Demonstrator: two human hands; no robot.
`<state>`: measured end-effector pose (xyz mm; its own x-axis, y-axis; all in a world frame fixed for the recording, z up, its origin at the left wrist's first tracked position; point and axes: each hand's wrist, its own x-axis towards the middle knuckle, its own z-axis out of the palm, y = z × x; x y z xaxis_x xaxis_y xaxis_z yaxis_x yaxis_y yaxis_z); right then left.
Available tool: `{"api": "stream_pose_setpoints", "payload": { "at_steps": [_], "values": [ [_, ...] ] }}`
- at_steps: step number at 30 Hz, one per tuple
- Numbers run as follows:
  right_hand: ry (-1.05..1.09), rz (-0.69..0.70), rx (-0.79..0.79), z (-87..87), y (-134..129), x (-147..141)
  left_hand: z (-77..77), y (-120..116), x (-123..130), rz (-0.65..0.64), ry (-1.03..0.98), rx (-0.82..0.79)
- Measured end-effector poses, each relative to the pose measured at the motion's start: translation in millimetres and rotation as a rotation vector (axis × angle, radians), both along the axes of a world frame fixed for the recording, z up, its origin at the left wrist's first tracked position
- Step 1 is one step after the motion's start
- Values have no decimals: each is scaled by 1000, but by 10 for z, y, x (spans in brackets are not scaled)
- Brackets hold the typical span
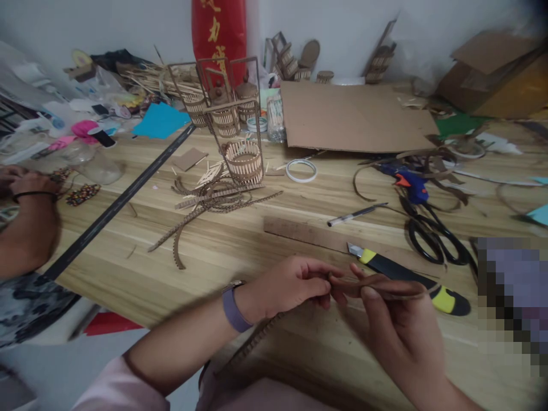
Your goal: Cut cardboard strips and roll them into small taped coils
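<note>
The person's left hand (291, 288), with a purple band at the wrist, pinches a narrow brown cardboard strip (398, 290) between thumb and fingertips. The right hand (405, 334) grasps the same strip farther along, its thumb pressed on the near side, so the strip spans the gap between both grips and curves within the right one. A notched brown length of cardboard (259, 337) trails below the left wrist; whether it joins the held strip cannot be told. Just beyond the right-hand grip lies a black and yellow-green utility knife (396, 269). Past the left-hand grip, farther off, stands a round, slatted basket with a tall brown handle (244, 164), beside a heap of curled notched strips (214, 194).
</note>
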<state>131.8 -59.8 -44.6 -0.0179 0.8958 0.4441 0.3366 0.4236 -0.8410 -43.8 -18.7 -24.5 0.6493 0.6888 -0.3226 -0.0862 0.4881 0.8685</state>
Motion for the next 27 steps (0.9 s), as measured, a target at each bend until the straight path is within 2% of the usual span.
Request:
{"api": "stream_pose_setpoints", "payload": {
  "at_steps": [21, 23, 27],
  "values": [
    [55, 59, 21, 57, 10, 1, -55, -11, -16, -55, -43, 109],
    [82, 39, 8, 47, 8, 7, -62, -15, -15, -54, -41, 110],
    [119, -89, -47, 4, 8, 25, -38, -19, -12, -52, 20, 59]
  ]
}}
